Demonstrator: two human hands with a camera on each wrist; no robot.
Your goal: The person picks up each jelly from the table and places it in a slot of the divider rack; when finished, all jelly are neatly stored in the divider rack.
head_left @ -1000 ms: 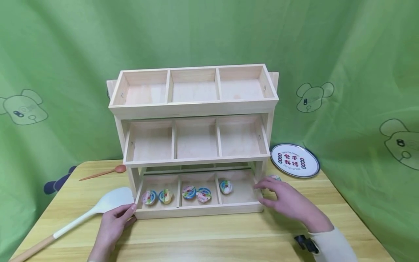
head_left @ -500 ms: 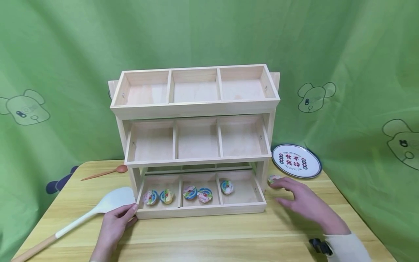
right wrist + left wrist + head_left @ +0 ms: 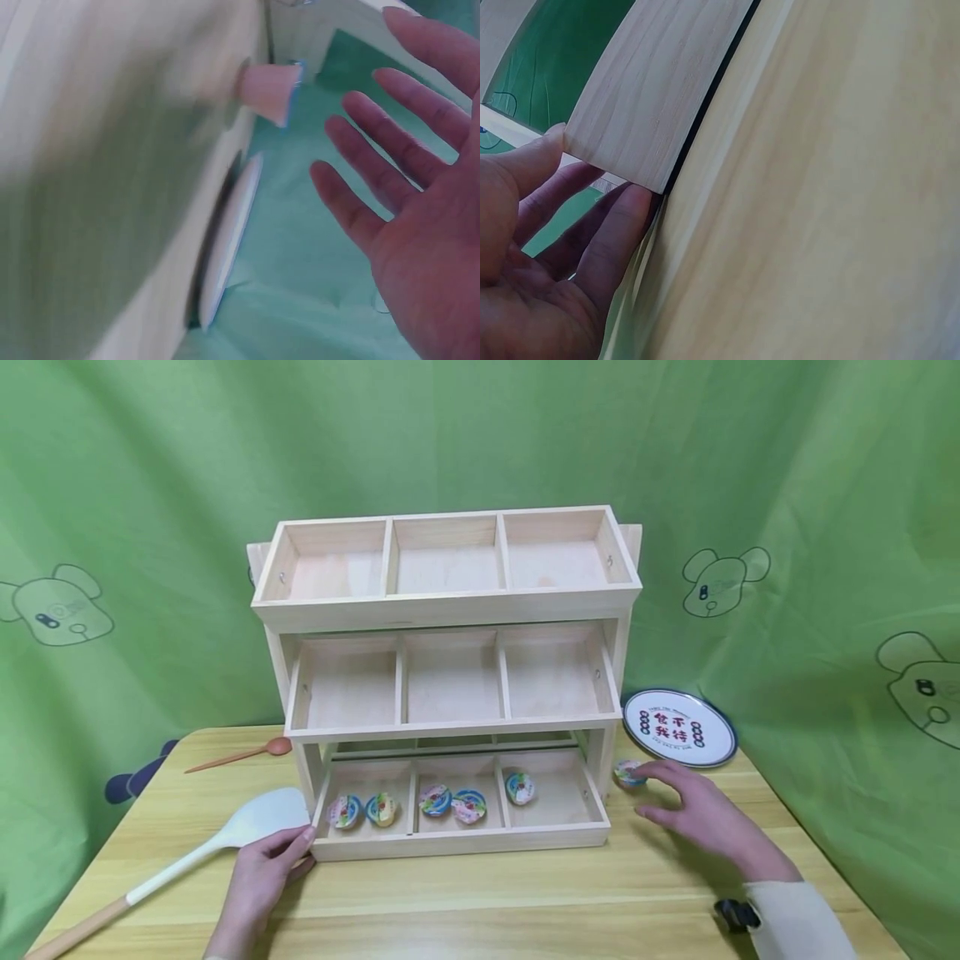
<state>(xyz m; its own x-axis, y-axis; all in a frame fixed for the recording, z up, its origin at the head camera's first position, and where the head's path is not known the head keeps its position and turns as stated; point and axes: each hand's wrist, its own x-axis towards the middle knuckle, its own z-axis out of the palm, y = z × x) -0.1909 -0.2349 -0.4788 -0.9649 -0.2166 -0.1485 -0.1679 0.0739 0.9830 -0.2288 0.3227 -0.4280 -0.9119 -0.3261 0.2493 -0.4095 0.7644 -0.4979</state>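
A three-tier wooden rack point(image 3: 446, 615) stands on the table. Its bottom tray point(image 3: 465, 843) has three compartments holding several small jelly cups point(image 3: 381, 809) with printed lids. My left hand point(image 3: 258, 877) grips that tray's front left corner; in the left wrist view the thumb lies at the upper edge and a fingertip at the lower one. Right of the rack, a single jelly cup point(image 3: 628, 772) stands on the table. My right hand point(image 3: 701, 810) is beside it, fingers spread and extended. The right wrist view shows a gap between those fingers and the pink cup point(image 3: 266, 90).
A white plate point(image 3: 678, 727) with a blue rim and red characters lies at the back right. On the left are a white spatula point(image 3: 262, 820) with a wooden handle and a reddish spoon point(image 3: 276, 747). Green curtains point(image 3: 450, 435) hang behind and at the sides.
My right hand has moved right, from the bottom tray's right end to beside the lone jelly cup, which shows more fully now. My left hand stays at the tray's corner.
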